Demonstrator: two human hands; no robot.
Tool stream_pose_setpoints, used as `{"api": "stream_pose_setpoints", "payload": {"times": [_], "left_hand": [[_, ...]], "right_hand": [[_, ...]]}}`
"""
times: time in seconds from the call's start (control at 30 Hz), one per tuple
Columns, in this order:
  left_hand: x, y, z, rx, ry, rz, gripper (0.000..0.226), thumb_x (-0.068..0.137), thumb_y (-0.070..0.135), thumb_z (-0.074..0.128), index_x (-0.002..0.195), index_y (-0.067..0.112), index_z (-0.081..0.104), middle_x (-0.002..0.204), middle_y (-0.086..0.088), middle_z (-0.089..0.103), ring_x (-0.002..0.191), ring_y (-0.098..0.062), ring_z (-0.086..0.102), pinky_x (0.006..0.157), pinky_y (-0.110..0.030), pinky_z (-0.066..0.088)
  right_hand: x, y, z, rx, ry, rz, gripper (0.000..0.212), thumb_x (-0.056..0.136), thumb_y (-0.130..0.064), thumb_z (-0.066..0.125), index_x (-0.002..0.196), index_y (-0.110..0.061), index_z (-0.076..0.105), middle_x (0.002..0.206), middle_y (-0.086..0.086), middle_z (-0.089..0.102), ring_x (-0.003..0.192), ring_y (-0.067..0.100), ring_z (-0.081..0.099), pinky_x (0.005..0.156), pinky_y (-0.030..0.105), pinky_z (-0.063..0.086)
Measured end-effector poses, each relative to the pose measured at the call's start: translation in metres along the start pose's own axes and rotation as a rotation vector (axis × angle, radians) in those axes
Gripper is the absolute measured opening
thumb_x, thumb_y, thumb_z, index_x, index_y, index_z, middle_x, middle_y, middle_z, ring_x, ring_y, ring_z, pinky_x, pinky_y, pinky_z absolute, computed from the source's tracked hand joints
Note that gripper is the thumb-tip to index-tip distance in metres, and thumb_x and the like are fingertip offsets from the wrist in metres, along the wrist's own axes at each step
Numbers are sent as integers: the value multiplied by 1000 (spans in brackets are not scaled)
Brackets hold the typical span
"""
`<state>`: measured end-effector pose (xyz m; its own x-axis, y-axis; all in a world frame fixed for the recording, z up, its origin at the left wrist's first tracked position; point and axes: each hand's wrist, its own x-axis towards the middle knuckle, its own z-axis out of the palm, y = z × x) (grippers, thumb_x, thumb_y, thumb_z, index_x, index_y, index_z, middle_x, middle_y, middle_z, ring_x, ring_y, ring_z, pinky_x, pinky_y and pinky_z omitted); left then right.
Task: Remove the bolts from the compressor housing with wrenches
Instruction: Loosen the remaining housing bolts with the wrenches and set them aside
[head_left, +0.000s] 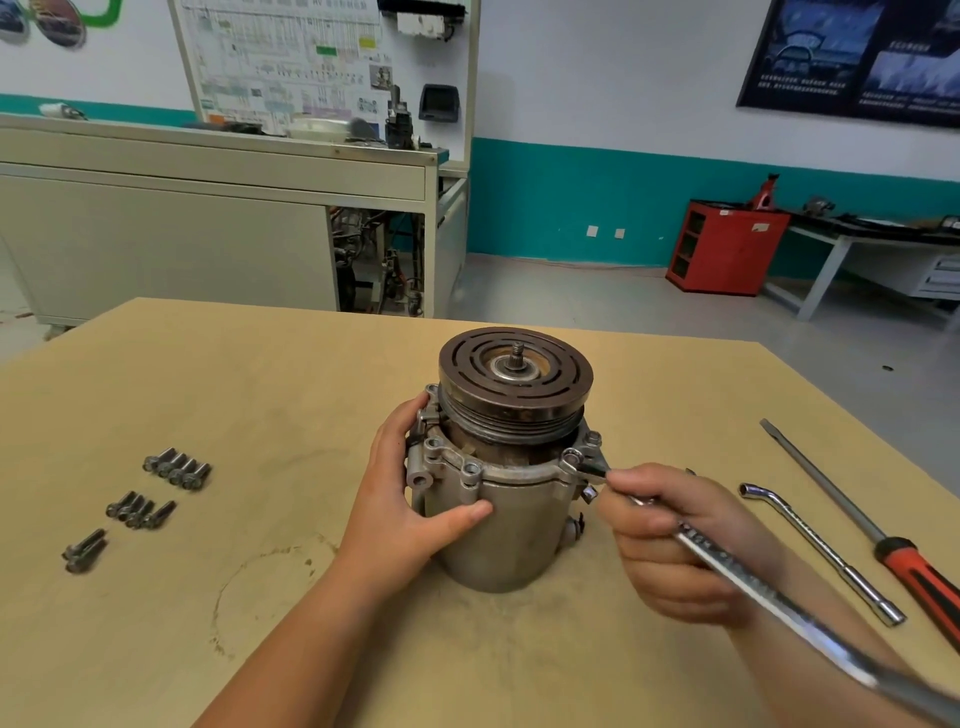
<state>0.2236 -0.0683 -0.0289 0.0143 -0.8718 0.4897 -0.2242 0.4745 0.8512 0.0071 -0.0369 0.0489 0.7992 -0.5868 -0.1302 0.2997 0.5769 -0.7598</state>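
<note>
A grey metal compressor (501, 525) stands upright on the tan table, with a dark slotted pulley (515, 376) on top. My left hand (410, 499) grips the housing's left side, thumb across the front. My right hand (670, 535) holds a long chrome wrench (737, 571) whose head sits at a bolt (571, 457) on the right of the flange. Another bolt (593, 439) stands just behind it. The flange holes at the front look empty.
Several removed bolts lie in three groups at the left (177, 467) (140, 510) (84, 551). An L-shaped socket wrench (821, 551) and a red-handled screwdriver (883, 540) lie at the right. A workbench and a red cabinet stand beyond the table.
</note>
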Motion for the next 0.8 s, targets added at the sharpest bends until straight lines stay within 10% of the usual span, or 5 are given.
{"api": "stream_pose_setpoints", "payload": {"times": [0.23, 0.37, 0.5, 0.8], "left_hand": [[0, 1, -1, 16, 8, -2, 93, 53, 55, 77, 135, 45, 34, 143, 10, 44, 129, 0, 44, 99, -8, 36], [-1, 1, -1, 14, 11, -1, 93, 54, 55, 78, 136, 45, 34, 143, 9, 44, 129, -1, 44, 100, -12, 39], [-1, -2, 0, 39, 14, 7, 96, 56, 50, 82, 139, 37, 35, 141, 6, 46, 128, -7, 47, 104, -24, 40], [0, 9, 2, -56, 15, -23, 94, 44, 50, 79, 129, 41, 39, 133, 7, 51, 119, 4, 51, 89, -5, 38]], "right_hand": [[-21, -16, -10, -112, -64, -14, 33, 95, -31, 47, 64, -19, 45, 38, -8, 34, 30, 9, 41, 41, 19, 50], [-27, 11, 22, -327, 298, -275, 37, 68, -50, 69, 56, -15, 63, 38, 10, 49, 39, 25, 61, 39, 21, 46], [-9, 33, 44, -281, 308, -388, 44, 49, -58, 82, 64, -18, 73, 55, 15, 65, 55, 25, 68, 47, 25, 52], [30, 36, 53, -59, 365, -473, 26, 68, -32, 54, 59, -14, 70, 44, 8, 55, 68, 33, 64, 45, 25, 51]]}}
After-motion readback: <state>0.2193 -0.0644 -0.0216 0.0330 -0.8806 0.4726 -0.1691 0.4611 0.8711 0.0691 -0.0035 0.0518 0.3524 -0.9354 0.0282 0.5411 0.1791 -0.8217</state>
